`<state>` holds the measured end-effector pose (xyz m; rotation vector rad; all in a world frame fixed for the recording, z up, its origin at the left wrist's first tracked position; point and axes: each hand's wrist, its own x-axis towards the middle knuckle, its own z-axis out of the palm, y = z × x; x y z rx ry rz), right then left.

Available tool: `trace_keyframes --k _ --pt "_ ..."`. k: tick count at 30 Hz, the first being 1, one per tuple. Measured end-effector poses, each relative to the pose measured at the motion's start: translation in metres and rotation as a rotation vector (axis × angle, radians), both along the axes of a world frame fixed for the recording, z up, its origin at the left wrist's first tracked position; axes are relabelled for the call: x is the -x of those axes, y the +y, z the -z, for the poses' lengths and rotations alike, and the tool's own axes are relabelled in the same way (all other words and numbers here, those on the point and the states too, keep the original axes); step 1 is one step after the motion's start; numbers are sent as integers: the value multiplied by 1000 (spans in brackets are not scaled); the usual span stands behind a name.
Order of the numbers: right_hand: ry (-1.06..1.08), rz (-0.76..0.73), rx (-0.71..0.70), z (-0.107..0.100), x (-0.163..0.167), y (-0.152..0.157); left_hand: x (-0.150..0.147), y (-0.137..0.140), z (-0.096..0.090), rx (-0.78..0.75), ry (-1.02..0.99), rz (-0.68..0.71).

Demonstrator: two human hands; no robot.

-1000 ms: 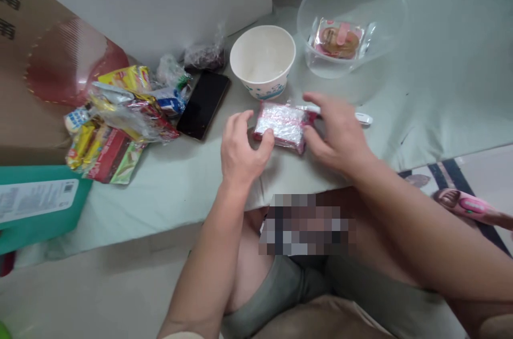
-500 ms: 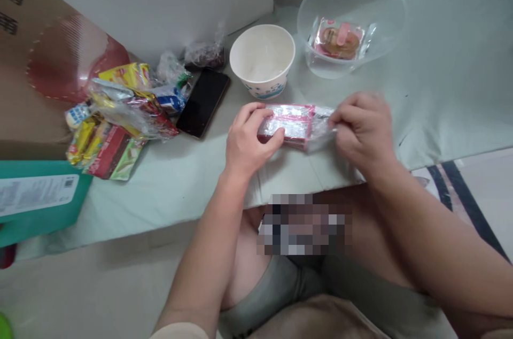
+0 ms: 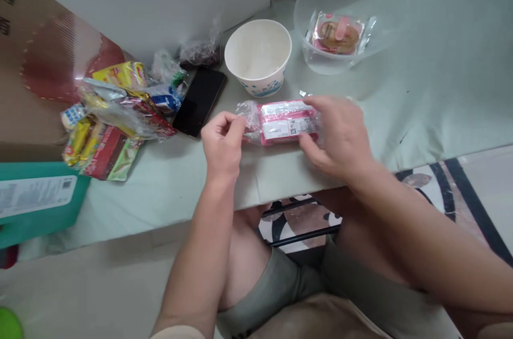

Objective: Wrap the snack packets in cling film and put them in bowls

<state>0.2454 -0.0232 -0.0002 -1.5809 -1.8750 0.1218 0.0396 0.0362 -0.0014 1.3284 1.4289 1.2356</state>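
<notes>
A pink and white packet (image 3: pixel 285 121) in clear plastic film lies flat near the front edge of the cloth-covered table, a printed label with a square code facing up. Loose crinkled film (image 3: pixel 249 114) sticks out at its left end, pinched between the thumb and finger of my left hand (image 3: pixel 223 141). My right hand (image 3: pixel 340 136) grips the packet's right end, thumb on the near side and fingers on the far side. Just beyond the packet is a small shiny scrap (image 3: pixel 305 93). The paper bowl (image 3: pixel 258 55) stands behind it.
A clear plastic tub (image 3: pixel 320 63) with a wrapped snack (image 3: pixel 339 35) stands at the back right. On the left lie a dark phone (image 3: pixel 200 101) and a heap of wrapped snacks (image 3: pixel 120 114). A green box (image 3: pixel 78 200) is at the far left, below a cardboard box (image 3: pixel 24 130).
The packet has been turned: its loose film, formerly at the right in my right hand, is now at the left in my left hand. My right hand has moved onto the packet.
</notes>
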Motion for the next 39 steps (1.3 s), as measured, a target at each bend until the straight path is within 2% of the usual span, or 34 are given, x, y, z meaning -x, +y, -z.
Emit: trace_keyframes --k 4,7,10,12,14,17,20,22,25,30,32,34,38,39 --pt "-96 13 129 7 8 8 16 -1 1 46 -15 -85" --pt "-120 26 146 8 2 11 24 -1 3 65 28 -160" --pt "-116 24 116 8 -3 10 22 4 6 85 -19 -198" --pt "-109 27 44 7 -3 9 18 8 7 20 -43 -145" --pt "-93 22 -73 5 -2 7 14 12 8 -46 -1 -27" --pt "-74 -26 -225 1 -1 5 12 15 8 -9 94 121" --pt "-47 -51 -278 1 -3 3 13 16 7 14 167 113" --pt "1 -15 -307 3 -5 4 15 16 5 -11 203 95" --pt "56 91 -286 8 -11 10 17 15 3 -22 218 126" --pt "11 323 -89 1 -25 21 16 11 0 32 288 430" --pt "2 391 -109 -7 -25 16 12 10 -1 -29 400 448" --pt "13 353 -134 -14 -16 5 7 11 -2 -130 469 343" --pt "-2 -40 -40 -19 16 -18 2 16 -2 -198 436 91" --pt "-26 -94 -6 -18 23 -21 2 17 -2 -203 416 52"
